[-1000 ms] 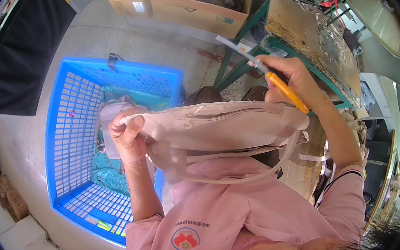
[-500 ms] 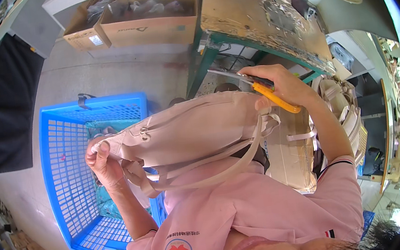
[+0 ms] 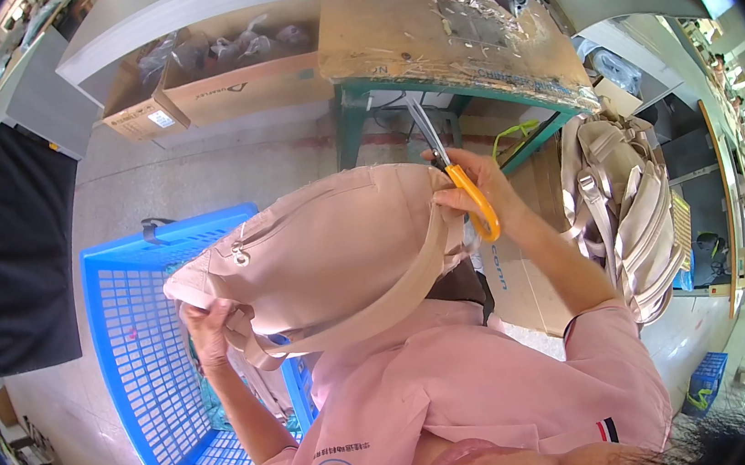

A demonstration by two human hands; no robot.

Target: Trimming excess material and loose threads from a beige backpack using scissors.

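A beige fabric bag point(image 3: 328, 247) with a zip and a wide strap is held up in front of my body. My left hand point(image 3: 207, 332) grips its left end, the fingers closed on the cloth near a folded strap. My right hand point(image 3: 489, 190) is closed around orange-handled scissors point(image 3: 472, 201), whose blades point up and away from me. The thumb and fingers of that hand also meet the bag's right edge, where the strap joins. Whether they pinch the cloth is partly hidden.
To the left stands a blue plastic crate point(image 3: 154, 368) holding greenish material. Ahead right is a worn worktable point(image 3: 406, 40) with green legs and scraps. Cardboard boxes point(image 3: 237, 90) with plastic-wrapped items sit behind. More beige bags point(image 3: 622, 204) are stacked at the right.
My right hand has come down and inward to the bag's right edge. The scissors have swung from pointing left to pointing away. The bag's broad side has turned more into view.
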